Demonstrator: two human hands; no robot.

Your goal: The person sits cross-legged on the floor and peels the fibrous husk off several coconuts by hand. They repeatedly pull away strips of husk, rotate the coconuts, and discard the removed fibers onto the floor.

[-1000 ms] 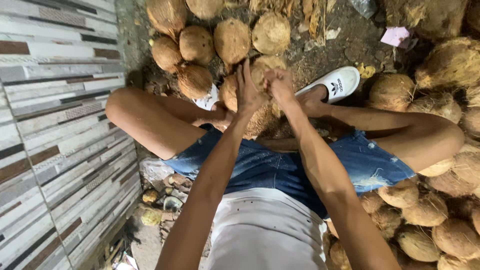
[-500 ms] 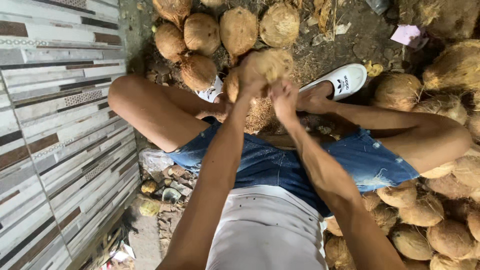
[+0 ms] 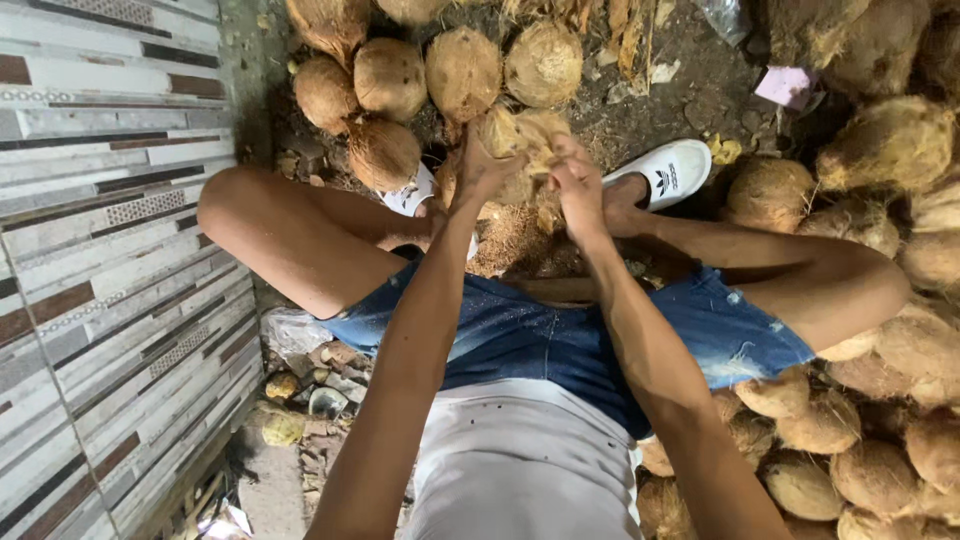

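I sit with knees spread, in blue denim shorts and a white shirt. Both hands grip one husked brown coconut [image 3: 520,135] held up between my legs. My left hand [image 3: 478,170] clasps its left side. Around its right side my right hand [image 3: 578,180] pinches a pale strip of fibrous husk. Loose brown fibre [image 3: 515,240] lies on the ground just under the coconut.
Several husked coconuts [image 3: 430,70] lie ahead by my left foot, and a big pile of coconuts [image 3: 900,400] fills the right side. White sandals [image 3: 665,170] are on my feet. A striped tiled wall [image 3: 100,250] stands close on the left, with rubble [image 3: 310,390] at its base.
The coconut has been lifted slightly and turned in my hands. My right hand has shifted onto a strip of husk at its right side.
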